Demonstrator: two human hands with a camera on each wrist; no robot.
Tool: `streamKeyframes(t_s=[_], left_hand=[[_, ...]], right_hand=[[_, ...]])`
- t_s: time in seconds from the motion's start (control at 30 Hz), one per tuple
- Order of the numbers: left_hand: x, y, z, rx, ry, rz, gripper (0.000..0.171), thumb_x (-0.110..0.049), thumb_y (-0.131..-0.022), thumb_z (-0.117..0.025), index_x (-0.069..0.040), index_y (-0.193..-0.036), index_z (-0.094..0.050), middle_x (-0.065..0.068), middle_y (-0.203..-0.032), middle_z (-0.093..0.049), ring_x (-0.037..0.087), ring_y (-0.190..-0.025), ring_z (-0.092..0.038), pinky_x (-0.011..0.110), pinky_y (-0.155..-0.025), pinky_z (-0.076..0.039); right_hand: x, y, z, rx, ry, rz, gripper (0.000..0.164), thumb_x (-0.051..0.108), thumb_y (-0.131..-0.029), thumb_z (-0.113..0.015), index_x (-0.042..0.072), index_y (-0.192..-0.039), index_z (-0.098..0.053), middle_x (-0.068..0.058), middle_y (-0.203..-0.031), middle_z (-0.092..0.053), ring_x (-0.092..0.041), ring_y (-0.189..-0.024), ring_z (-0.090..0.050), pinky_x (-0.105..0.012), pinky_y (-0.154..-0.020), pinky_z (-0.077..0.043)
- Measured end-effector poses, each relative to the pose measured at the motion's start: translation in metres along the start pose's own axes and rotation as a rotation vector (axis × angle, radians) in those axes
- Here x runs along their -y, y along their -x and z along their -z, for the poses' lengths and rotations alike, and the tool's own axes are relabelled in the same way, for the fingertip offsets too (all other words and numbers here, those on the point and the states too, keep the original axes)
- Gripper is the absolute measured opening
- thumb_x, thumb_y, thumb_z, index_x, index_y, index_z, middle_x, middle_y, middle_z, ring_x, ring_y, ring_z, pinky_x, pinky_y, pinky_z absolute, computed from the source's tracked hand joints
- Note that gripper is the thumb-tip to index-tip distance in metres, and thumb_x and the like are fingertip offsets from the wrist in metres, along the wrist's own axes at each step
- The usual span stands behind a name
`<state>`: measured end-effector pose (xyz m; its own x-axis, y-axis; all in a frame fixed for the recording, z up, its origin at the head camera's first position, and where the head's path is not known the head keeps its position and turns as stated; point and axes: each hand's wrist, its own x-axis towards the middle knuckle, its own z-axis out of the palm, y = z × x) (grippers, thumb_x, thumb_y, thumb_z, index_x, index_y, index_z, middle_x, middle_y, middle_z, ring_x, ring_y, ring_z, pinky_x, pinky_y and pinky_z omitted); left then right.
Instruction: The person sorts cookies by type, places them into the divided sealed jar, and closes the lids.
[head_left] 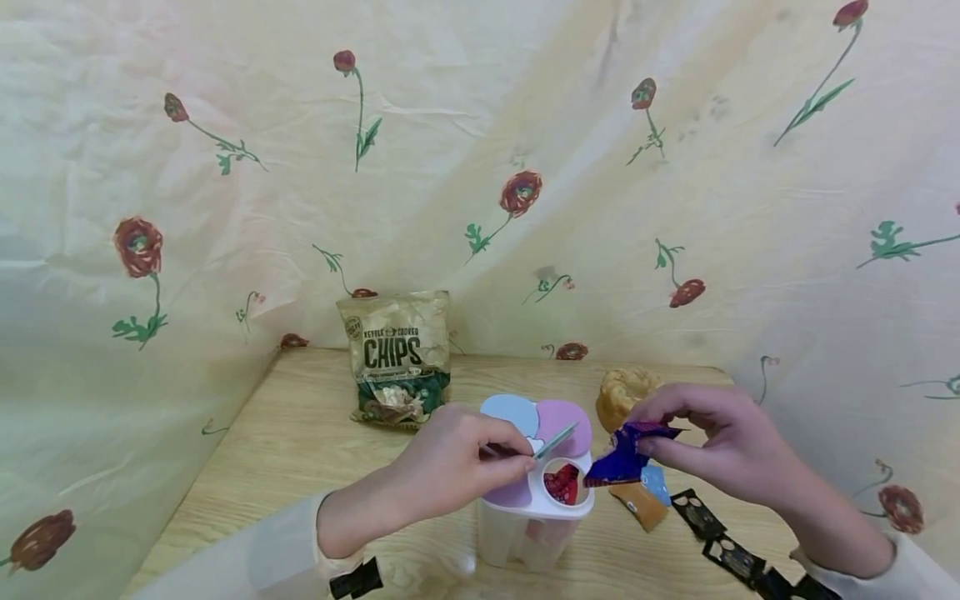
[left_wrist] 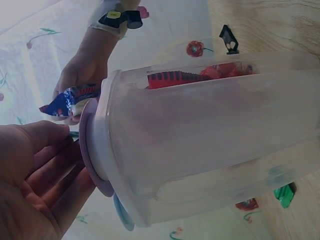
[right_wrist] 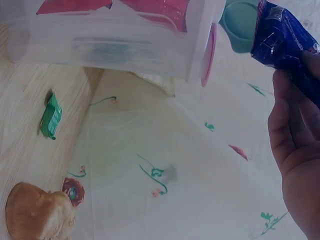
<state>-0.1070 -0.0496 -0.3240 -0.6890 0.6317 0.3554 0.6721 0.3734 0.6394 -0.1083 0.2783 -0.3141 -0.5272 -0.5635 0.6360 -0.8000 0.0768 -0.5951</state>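
A clear plastic storage container (head_left: 525, 537) with a white top and pastel lids stands upright on the table. My left hand (head_left: 457, 454) pinches the edge of its raised green lid (head_left: 557, 440), above an open round hole. Red wrapped packets (head_left: 562, 483) show inside that compartment; the left wrist view shows them through the clear wall. Between thumb and fingers, my right hand (head_left: 720, 446) holds a crinkled dark blue snack packet (head_left: 621, 457) just right of the hole. In the right wrist view, the blue packet (right_wrist: 282, 37) is close to the green lid (right_wrist: 240, 22).
A chips bag (head_left: 401, 358) stands behind the container at the left. Behind my right hand lies a tan, bread-like item (head_left: 624, 396). Orange (head_left: 641, 507), light blue (head_left: 656, 483) and several black packets (head_left: 697, 514) lie at the right. A green packet (right_wrist: 51, 116) lies on the table.
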Motion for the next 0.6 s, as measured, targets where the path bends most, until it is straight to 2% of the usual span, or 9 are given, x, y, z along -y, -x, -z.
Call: streamKeyframes(t_s=[0.1,0.23,0.4,0.6], left_hand=[[0.001,0.000,-0.001,-0.002,-0.002,0.000,0.005,-0.021,-0.092,-0.078,-0.018,-0.093,-0.082,-0.009,-0.089,-0.078,-0.007,-0.078,-0.065,0.012,-0.068,-0.052],[0.003,0.000,-0.001,-0.002,0.003,-0.004,0.005,-0.021,-0.092,-0.078,-0.018,-0.094,-0.082,-0.008,-0.088,-0.078,-0.007,-0.078,-0.065,0.012,-0.069,-0.052],[0.004,0.000,-0.001,0.000,0.018,-0.004,0.005,-0.020,-0.092,-0.078,-0.017,-0.094,-0.082,-0.007,-0.088,-0.078,-0.008,-0.078,-0.065,0.012,-0.069,-0.053],[0.003,0.000,-0.001,0.008,0.037,0.012,0.005,-0.020,-0.092,-0.077,-0.018,-0.093,-0.081,-0.009,-0.087,-0.078,-0.008,-0.077,-0.065,0.013,-0.068,-0.053]], right_hand=[[-0.002,-0.004,-0.005,0.015,-0.037,0.042,0.052,-0.035,-0.068,-0.064,-0.004,-0.109,-0.070,-0.011,-0.103,-0.075,-0.013,-0.092,-0.070,-0.021,-0.080,-0.058],[-0.005,-0.007,-0.013,0.032,-0.017,0.067,0.049,-0.031,-0.072,-0.065,-0.002,-0.111,-0.070,-0.012,-0.107,-0.073,-0.013,-0.094,-0.068,-0.021,-0.079,-0.058],[-0.009,-0.007,-0.024,0.051,-0.028,0.042,0.047,-0.031,-0.074,-0.067,0.004,-0.106,-0.070,-0.012,-0.106,-0.070,-0.016,-0.098,-0.064,-0.023,-0.076,-0.059],[-0.009,-0.005,-0.033,0.027,-0.011,0.006,0.050,-0.032,-0.072,-0.067,0.007,-0.103,-0.069,-0.009,-0.104,-0.071,-0.015,-0.097,-0.066,-0.023,-0.075,-0.059]])
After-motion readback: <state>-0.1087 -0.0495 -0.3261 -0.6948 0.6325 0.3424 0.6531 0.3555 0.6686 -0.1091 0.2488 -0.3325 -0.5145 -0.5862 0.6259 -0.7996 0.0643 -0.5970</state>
